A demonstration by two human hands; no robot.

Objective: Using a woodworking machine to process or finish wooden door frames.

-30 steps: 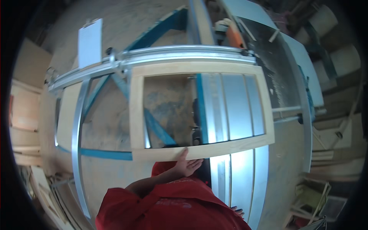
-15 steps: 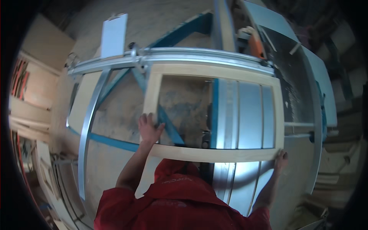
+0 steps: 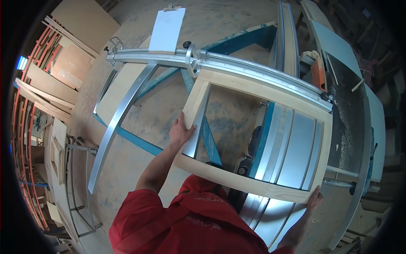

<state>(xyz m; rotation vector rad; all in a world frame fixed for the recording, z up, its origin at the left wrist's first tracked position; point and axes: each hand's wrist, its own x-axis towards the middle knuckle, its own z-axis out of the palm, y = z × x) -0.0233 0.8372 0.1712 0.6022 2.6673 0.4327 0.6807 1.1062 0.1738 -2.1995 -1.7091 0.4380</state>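
Beside an open gap (image 3: 148,112), hands (image 3: 182,133) (image 3: 314,200) hold frame edges (image 3: 241,179).

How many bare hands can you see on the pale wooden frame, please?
2: the left hand is on the left side of the wooden frame, and the right hand is at its near right corner.
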